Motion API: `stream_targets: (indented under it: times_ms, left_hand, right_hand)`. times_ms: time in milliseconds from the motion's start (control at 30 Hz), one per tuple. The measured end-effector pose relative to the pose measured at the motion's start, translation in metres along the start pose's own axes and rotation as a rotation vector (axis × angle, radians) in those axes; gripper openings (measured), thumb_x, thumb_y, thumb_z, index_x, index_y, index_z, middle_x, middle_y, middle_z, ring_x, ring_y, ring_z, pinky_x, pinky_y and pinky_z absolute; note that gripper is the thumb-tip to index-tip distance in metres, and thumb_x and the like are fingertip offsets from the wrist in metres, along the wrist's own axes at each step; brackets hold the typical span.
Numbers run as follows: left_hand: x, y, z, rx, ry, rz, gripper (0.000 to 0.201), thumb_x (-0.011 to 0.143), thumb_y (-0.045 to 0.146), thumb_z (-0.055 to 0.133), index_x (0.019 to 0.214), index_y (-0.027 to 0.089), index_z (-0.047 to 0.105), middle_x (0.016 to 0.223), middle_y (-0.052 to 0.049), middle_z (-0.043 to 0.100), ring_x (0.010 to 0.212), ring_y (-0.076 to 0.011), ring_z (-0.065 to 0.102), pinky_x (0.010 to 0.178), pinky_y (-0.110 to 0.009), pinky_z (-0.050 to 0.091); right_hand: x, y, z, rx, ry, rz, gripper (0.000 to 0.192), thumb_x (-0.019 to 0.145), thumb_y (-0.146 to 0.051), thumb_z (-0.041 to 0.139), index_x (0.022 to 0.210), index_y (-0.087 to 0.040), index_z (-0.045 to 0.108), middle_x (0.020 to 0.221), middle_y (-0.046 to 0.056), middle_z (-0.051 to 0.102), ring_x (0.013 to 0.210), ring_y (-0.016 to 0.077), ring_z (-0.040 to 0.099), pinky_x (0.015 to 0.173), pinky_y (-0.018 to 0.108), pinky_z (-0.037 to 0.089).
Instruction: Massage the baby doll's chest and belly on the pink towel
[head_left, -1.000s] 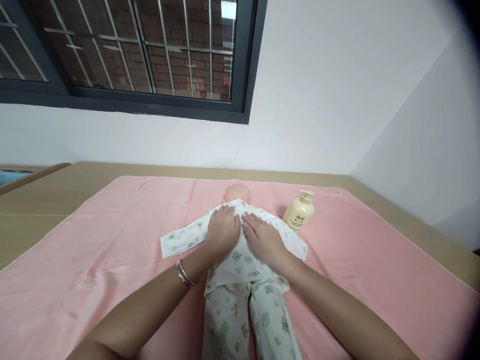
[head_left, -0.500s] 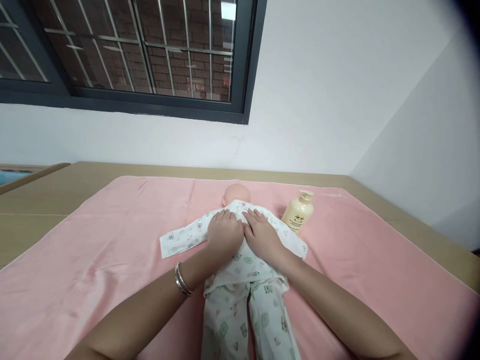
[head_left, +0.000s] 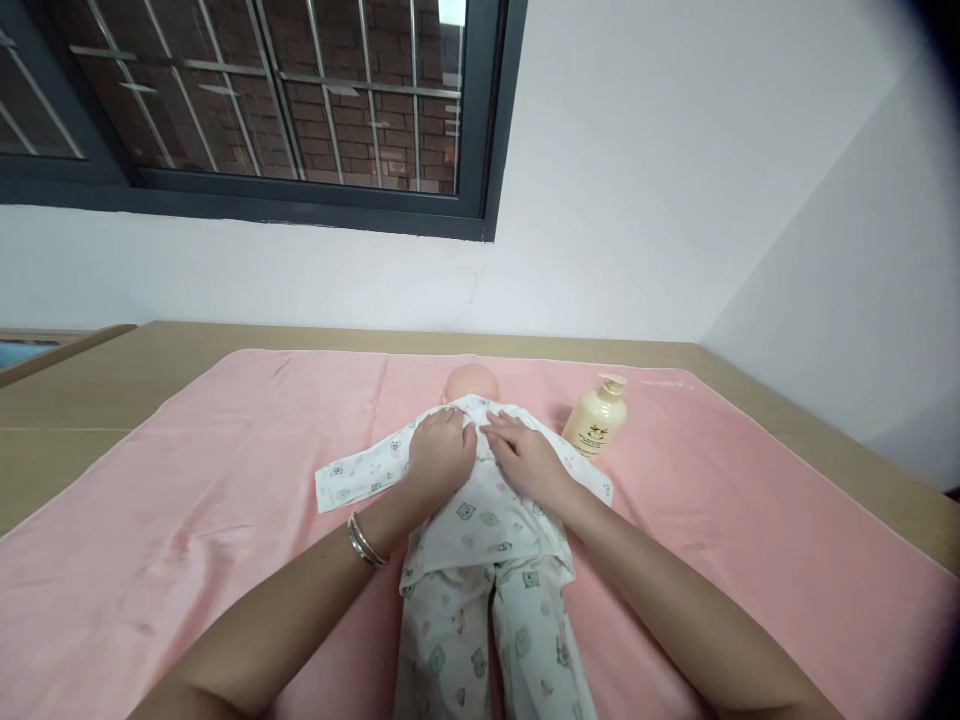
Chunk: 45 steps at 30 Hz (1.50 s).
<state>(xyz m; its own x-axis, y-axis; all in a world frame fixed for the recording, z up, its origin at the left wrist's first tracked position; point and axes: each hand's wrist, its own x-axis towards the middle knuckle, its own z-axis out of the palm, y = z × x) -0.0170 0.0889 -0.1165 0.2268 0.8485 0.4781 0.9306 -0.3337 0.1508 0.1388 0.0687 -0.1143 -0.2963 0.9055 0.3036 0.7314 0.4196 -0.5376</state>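
A baby doll (head_left: pixel 487 512) in a white top and trousers with small green and pink prints lies stretched out, its bald head (head_left: pixel 472 382) away from me. On the left of its upper body rests my left hand (head_left: pixel 441 452), fingers curled in and thumb alongside; whether cloth is pinched beneath them is hidden. My right hand (head_left: pixel 526 458) lies on the other side of the chest area, fingers stretched out and spread over the top. A small gap shows between the two hands. The doll's left-side sleeve (head_left: pixel 358 478) extends flat outward.
A pale yellow pump bottle (head_left: pixel 598 418) stands right of the doll's shoulder. Under everything spreads a pink sheet (head_left: pixel 225 450), wrinkled at left, on a wooden surface (head_left: pixel 97 385). Behind are a white wall (head_left: pixel 615 200) and a barred window (head_left: pixel 300 100).
My left hand has shifted slightly left, widening the gap from my right hand, which stays spread on the top. The whole view has moved a little.
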Motion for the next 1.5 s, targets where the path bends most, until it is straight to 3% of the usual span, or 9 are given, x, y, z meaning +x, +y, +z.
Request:
stream_targets:
  times_ms: [133,400,633,767,900,1067,1167,1267,1500]
  left_hand:
    - [-0.001,-0.001,0.007,-0.009,0.042,-0.002,0.028,0.091,0.024,0.038,0.098,0.013,0.062,0.099,-0.011,0.069,0.096,-0.0258,0.062,0.089,-0.039,0.046]
    - [-0.002,-0.001,0.009,-0.022,0.034,0.005,0.031,0.092,0.026,0.037,0.107,0.011,0.060,0.107,-0.014,0.067,0.103,-0.0269,0.059,0.094,-0.041,0.043]
    - [0.001,-0.004,0.005,-0.071,-0.050,-0.008,0.033,0.091,0.032,0.041,0.111,0.012,0.056,0.114,-0.016,0.061,0.108,-0.0282,0.056,0.096,-0.043,0.041]
    - [0.003,-0.009,0.002,-0.091,-0.073,0.025,0.031,0.089,0.026,0.041,0.115,0.014,0.054,0.121,-0.014,0.058,0.111,-0.0255,0.054,0.098,-0.041,0.040]
    - [-0.004,0.002,-0.008,0.002,-0.088,0.095,0.030,0.092,0.023,0.036,0.109,0.011,0.059,0.108,-0.015,0.063,0.105,-0.0270,0.056,0.094,-0.043,0.042]
    - [-0.029,0.028,-0.017,0.208,-0.085,0.048,0.032,0.092,0.019,0.035,0.095,0.007,0.065,0.089,-0.019,0.065,0.089,-0.0293,0.060,0.079,-0.043,0.046]
    - [-0.035,0.029,-0.011,0.170,-0.033,0.035,0.037,0.093,0.026,0.037,0.109,0.005,0.062,0.107,-0.022,0.065,0.106,-0.0320,0.059,0.089,-0.045,0.044]
    - [-0.026,0.015,-0.001,0.046,-0.008,0.018,0.043,0.094,0.030,0.038,0.124,0.003,0.054,0.128,-0.023,0.057,0.125,-0.0317,0.050,0.103,-0.046,0.037]
    - [-0.001,-0.011,0.010,-0.137,-0.129,-0.031,0.049,0.097,0.035,0.028,0.133,0.006,0.046,0.141,-0.019,0.048,0.134,-0.0269,0.041,0.109,-0.043,0.030]
  right_hand:
    - [0.006,0.016,0.008,-0.031,0.079,-0.020,0.042,0.097,-0.030,0.033,0.133,-0.021,0.053,0.144,0.007,0.046,0.139,0.0230,0.033,0.114,0.045,0.026]
    - [0.004,0.012,0.012,-0.121,0.069,-0.028,0.044,0.099,-0.028,0.028,0.136,-0.019,0.049,0.145,0.010,0.045,0.139,0.0244,0.032,0.113,0.047,0.025]
    - [-0.011,-0.018,0.008,-0.218,0.035,0.047,0.043,0.095,-0.023,0.033,0.134,-0.014,0.050,0.138,0.013,0.053,0.134,0.0288,0.040,0.106,0.044,0.035]
    - [-0.017,-0.028,0.006,-0.219,-0.012,0.051,0.042,0.096,-0.027,0.033,0.133,-0.018,0.050,0.136,0.011,0.055,0.131,0.0285,0.044,0.101,0.043,0.040]
    - [0.001,-0.006,0.009,-0.177,0.002,0.063,0.051,0.099,-0.039,0.027,0.140,-0.014,0.042,0.146,0.012,0.043,0.139,0.0274,0.032,0.111,0.044,0.029]
    - [0.019,0.017,0.013,-0.152,-0.028,0.094,0.063,0.098,-0.045,0.030,0.147,-0.006,0.027,0.154,0.019,0.022,0.144,0.0269,0.017,0.115,0.046,0.019]
    - [0.014,0.012,0.011,-0.179,-0.037,0.082,0.058,0.098,-0.040,0.030,0.145,-0.007,0.032,0.153,0.017,0.028,0.143,0.0261,0.020,0.115,0.046,0.018]
    - [0.000,-0.005,0.010,-0.228,-0.031,0.049,0.051,0.097,-0.029,0.029,0.141,-0.006,0.041,0.147,0.017,0.039,0.140,0.0259,0.029,0.114,0.044,0.022]
    - [-0.025,-0.033,0.009,-0.325,0.002,-0.023,0.048,0.090,-0.020,0.037,0.134,-0.006,0.050,0.138,0.018,0.051,0.135,0.0264,0.039,0.112,0.039,0.030]
